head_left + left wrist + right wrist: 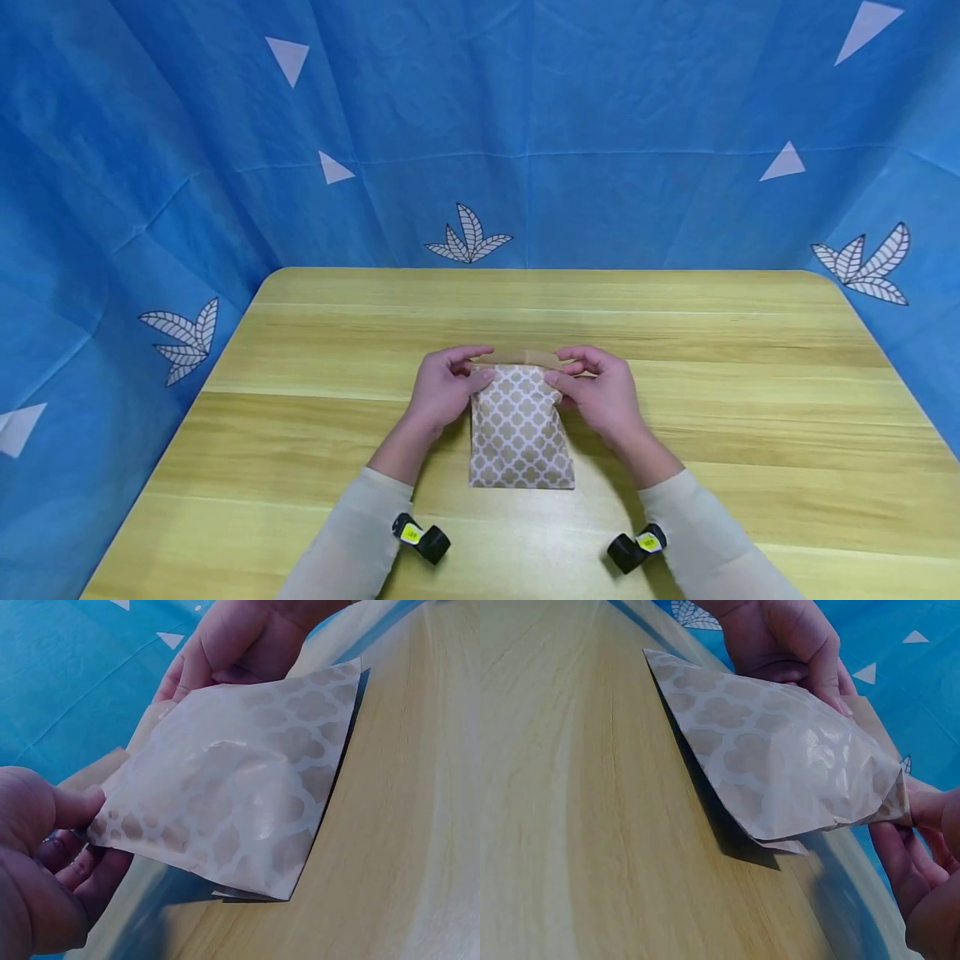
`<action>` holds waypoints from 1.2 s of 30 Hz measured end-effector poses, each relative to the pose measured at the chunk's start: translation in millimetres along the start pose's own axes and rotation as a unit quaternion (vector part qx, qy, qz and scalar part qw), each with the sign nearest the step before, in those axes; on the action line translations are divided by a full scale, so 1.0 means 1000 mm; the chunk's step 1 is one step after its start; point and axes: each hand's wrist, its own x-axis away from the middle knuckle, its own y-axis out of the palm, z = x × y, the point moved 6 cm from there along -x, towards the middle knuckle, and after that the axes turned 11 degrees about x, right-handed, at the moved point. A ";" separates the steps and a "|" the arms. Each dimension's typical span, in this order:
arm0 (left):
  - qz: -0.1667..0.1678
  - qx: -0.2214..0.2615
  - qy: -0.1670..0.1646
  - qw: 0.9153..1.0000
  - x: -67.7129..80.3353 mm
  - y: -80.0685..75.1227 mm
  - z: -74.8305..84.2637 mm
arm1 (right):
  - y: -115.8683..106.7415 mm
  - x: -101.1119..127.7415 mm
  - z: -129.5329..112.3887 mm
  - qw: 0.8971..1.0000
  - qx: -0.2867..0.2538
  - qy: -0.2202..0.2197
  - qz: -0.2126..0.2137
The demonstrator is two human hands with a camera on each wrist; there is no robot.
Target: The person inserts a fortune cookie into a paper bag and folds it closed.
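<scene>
A flat brown paper bag (521,433) with a white quatrefoil lattice print is held at its far corners by both hands. My left hand (447,385) pinches the left corner between thumb and fingers. At the right corner my right hand (600,387) does the same, and the paper there is creased, as the right wrist view shows. A plain brown flap (527,357) sticks out beyond the printed front, between the hands. The printed front (225,780) bulges a little in the left wrist view. In the right wrist view, the bag's near edge (697,761) casts a shadow on the table.
The light wood-grain table (750,417) extends on all sides of the bag. A blue curtain (525,100) with white triangles and leaf prints hangs behind and beside it. Small black wrist cameras (432,544) sit on both beige sleeves (345,533).
</scene>
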 end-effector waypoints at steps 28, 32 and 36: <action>-0.105 -0.019 0.024 0.994 0.007 0.015 0.003 | 0.005 0.005 -0.002 0.997 -0.015 -0.042 -0.060; -0.117 -0.014 0.024 0.993 0.007 0.016 0.003 | 0.004 0.006 -0.001 0.998 -0.006 -0.037 -0.059; -0.105 -0.032 0.035 0.993 0.006 0.016 0.004 | 0.005 0.006 -0.002 0.998 -0.001 -0.039 -0.053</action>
